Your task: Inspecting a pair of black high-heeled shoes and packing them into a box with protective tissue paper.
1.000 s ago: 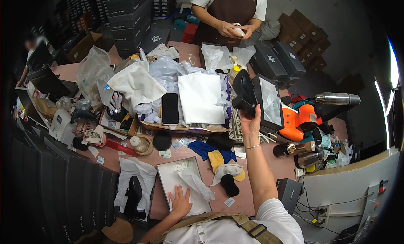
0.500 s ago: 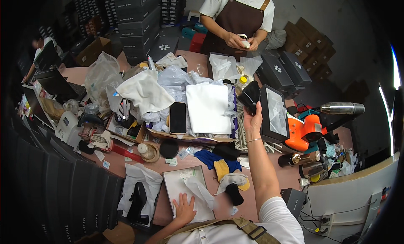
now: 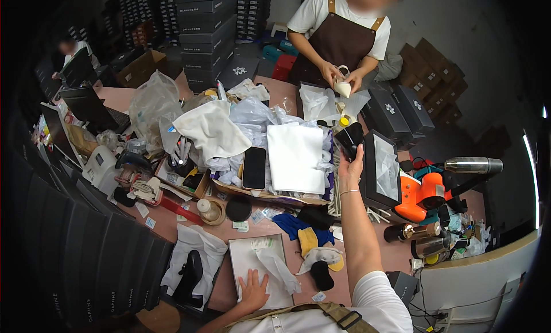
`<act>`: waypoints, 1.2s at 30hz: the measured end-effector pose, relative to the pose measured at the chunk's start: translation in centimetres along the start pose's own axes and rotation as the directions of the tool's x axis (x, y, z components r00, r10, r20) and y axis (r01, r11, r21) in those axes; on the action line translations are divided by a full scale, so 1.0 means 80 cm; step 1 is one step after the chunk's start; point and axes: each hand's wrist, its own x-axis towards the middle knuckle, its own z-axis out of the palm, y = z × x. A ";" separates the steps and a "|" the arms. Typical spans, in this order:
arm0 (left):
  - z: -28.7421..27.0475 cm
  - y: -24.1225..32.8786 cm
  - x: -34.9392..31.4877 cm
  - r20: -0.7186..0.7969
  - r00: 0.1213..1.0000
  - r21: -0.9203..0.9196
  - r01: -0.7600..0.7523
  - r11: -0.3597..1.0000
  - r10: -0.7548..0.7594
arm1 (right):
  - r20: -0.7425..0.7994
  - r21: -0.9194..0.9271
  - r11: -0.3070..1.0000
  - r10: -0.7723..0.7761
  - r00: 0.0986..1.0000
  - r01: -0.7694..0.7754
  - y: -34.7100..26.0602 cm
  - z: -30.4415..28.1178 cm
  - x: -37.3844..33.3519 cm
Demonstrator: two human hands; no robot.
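Note:
My right arm stretches forward across the table. Its hand (image 3: pixel 351 165) is closed on a glossy black shoe (image 3: pixel 348 139), held up beside a dark open box lined with white tissue (image 3: pixel 383 166). Close to me, my left hand (image 3: pixel 253 289) lies with fingers spread inside a shallow box (image 3: pixel 233 258) with white paper (image 3: pixel 275 270) in it. Left of that, a black heeled shoe (image 3: pixel 189 278) rests on white tissue in another box.
Across the table a person in a brown apron (image 3: pixel 336 43) holds a cream shoe (image 3: pixel 342 88). A carton of plastic wrap bears a white sheet stack (image 3: pixel 295 159) and a black phone (image 3: pixel 253 168). An orange tool (image 3: pixel 422 192) is at right; dark shoe boxes (image 3: pixel 106 258) rise at left.
The whole view has shifted, so the scene sits further right. The black shoe has tilted in my right hand. My left hand stays on the box. The person opposite has turned the cream shoe.

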 end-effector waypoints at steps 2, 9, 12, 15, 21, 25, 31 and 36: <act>-0.001 0.000 0.000 -0.003 1.000 -0.018 0.001 1.000 -0.001 | 0.006 0.010 1.000 -0.003 1.000 0.003 0.000 0.000 0.001; -0.004 0.001 0.000 -0.003 1.000 -0.021 0.005 1.000 -0.005 | 0.001 -0.003 1.000 -0.012 1.000 0.012 -0.005 0.001 -0.006; 0.000 0.000 0.000 -0.008 1.000 -0.024 0.003 1.000 -0.003 | 0.011 0.000 1.000 0.023 1.000 -0.023 -0.008 -0.002 -0.006; -0.002 0.000 0.000 -0.007 1.000 -0.032 0.002 0.999 -0.003 | 0.016 -0.005 1.000 0.012 1.000 -0.012 -0.010 -0.003 -0.006; -0.001 0.000 0.000 -0.006 1.000 -0.030 0.002 1.000 -0.003 | 0.009 -0.024 0.999 -0.028 1.000 0.028 -0.013 0.003 -0.011; -0.002 0.000 0.000 -0.006 1.000 -0.029 0.002 1.000 -0.002 | 0.009 -0.026 1.000 -0.015 1.000 0.015 -0.013 0.004 -0.013; 0.001 -0.001 0.000 -0.016 1.000 -0.025 -0.001 1.000 0.000 | 0.002 -0.008 1.000 -0.007 1.000 0.007 -0.014 -0.004 -0.010; 0.001 -0.001 0.000 -0.023 1.000 -0.032 -0.006 0.999 0.005 | 0.007 -0.028 0.999 -0.029 1.000 0.029 -0.018 -0.003 -0.011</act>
